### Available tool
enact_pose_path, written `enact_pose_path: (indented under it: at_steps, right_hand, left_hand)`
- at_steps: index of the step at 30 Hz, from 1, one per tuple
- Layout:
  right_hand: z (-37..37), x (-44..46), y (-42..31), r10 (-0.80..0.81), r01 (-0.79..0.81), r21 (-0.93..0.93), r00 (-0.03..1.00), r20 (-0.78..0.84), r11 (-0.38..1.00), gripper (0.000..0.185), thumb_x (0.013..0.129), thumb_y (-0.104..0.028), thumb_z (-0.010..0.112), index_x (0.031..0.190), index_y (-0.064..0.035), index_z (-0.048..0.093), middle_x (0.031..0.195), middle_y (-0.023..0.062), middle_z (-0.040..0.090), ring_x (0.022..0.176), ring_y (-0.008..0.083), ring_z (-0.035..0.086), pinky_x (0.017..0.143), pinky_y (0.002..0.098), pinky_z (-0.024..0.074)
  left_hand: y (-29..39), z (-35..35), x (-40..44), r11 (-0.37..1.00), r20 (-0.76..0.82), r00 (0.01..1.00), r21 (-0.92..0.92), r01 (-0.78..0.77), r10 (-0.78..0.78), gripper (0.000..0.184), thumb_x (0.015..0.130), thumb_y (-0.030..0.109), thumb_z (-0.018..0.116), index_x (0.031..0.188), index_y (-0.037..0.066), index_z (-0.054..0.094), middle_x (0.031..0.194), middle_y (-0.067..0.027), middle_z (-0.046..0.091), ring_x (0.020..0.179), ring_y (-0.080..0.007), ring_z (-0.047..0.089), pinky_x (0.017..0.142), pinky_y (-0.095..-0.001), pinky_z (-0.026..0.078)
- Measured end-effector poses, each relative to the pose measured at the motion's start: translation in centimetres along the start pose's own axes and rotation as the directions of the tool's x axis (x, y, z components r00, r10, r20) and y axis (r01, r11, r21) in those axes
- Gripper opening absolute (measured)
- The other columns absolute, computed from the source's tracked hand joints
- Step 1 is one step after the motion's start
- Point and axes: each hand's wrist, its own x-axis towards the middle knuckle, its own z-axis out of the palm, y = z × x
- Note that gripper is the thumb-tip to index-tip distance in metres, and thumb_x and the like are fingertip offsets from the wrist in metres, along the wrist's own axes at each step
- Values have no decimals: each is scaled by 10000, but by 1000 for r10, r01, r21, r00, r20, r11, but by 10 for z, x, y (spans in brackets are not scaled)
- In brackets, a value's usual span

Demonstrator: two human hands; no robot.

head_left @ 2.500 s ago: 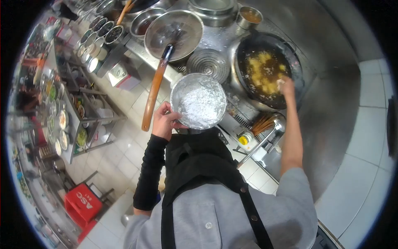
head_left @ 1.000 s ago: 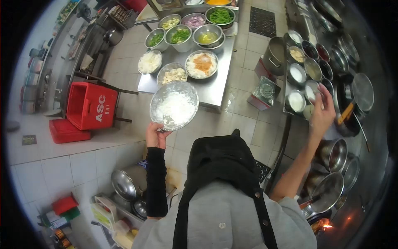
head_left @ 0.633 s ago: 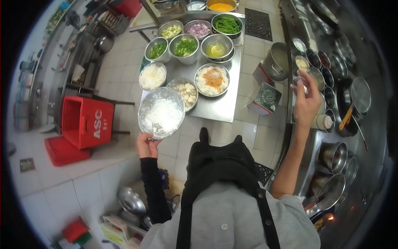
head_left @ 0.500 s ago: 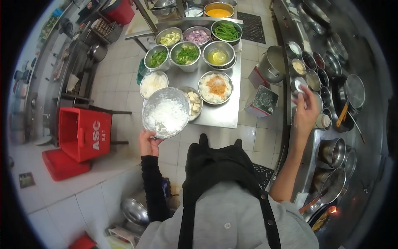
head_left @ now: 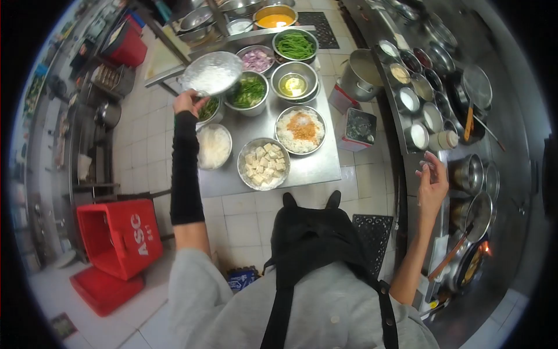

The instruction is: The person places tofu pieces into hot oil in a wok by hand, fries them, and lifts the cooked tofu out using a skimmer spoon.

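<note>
"What is being held?"
"A bowl of white powder [head_left: 213, 75] is being grasped at its rim in the grip of the left hand [head_left: 189, 103], over the far left of the steel surface [head_left: 314, 165]. The right hand [head_left: 433, 185] is being held well apart, its grip released."
"And around?"
"The surface is being shared by filled bowls, pale cubes [head_left: 263, 164] among them."
"What is being obscured?"
"A bowl of greens [head_left: 210, 110] is being partly hidden by the left hand; the tiled floor [head_left: 241, 224] is being cut off by darkened edges."

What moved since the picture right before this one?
The left hand, still gripping the bowl of white powder, moved it forward, so it no longer partly hides the bowl of white cubes. The right hand drew back toward the body. The red box stayed open.
</note>
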Motion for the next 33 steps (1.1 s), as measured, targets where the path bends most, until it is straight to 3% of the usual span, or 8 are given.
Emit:
enact_pose_path:
  at_steps: [6,9,12,13,14,17,25,33]
  right_hand:
    - [-42,-27,10,77,-85,-120,995,-69,989,265,1016,-31,572,1267,-24,658,1265,75,639,1065,161,641,829,291,604]
    - [-80,-44,33,85,-105,-126,985,-152,986,271,1018,-32,571,1276,-36,656,1263,66,642,1075,161,640,823,291,602]
    - [-136,-71,60,204,-241,-106,938,-280,965,270,1019,-29,570,1278,-14,646,1267,88,646,1074,167,648,814,294,604]
    - [-155,-80,67,231,-276,-94,915,-332,957,271,1019,-29,570,1279,-8,643,1265,95,648,1067,170,653,812,295,605]
    - [-174,-87,72,250,-311,-120,899,-359,943,272,1020,-29,568,1282,9,631,1257,119,656,1030,176,674,810,301,614]
    - [-224,-105,112,285,-302,44,827,-485,952,263,1023,-36,565,1274,9,633,1245,120,664,1006,179,687,814,311,624]
    - [-270,-62,159,280,-205,200,819,-501,958,238,1008,-14,569,1228,-11,657,1186,97,662,998,174,684,832,311,630]
    - [-340,31,193,114,-79,101,903,-414,992,232,955,-15,603,1173,11,673,1138,145,685,1001,251,695,811,365,591]
  left_hand:
    - [-18,11,142,993,-111,991,-102,62,-73,203,815,-62,658,1012,-87,621,914,-198,652,899,-389,666,788,-538,652]
    - [-11,32,127,997,-134,990,-76,23,-33,292,863,0,660,1145,-49,603,1082,-194,625,1004,-353,659,845,-491,620]
    - [11,60,57,893,194,933,283,-350,304,382,912,61,661,1279,-11,586,1249,-189,599,1110,-316,651,902,-444,588]
    - [11,66,32,600,485,745,449,-662,459,412,928,81,662,1323,2,580,1305,-188,590,1145,-304,648,921,-428,578]
    - [16,86,-11,527,610,656,414,-742,445,442,944,102,662,1368,14,574,1361,-186,581,1180,-292,646,941,-412,567]
    - [32,193,-197,869,648,754,308,-388,107,548,984,125,643,1492,28,466,1521,-153,464,1268,-276,601,978,-390,557]
    - [-98,365,-439,824,904,285,413,-388,-318,493,1008,67,597,1482,25,470,1499,-146,510,1235,-260,616,926,-381,586]
    - [-164,494,-570,777,868,109,484,-402,-484,425,1018,38,581,1431,-32,511,1459,-146,550,1221,-244,622,921,-347,585]
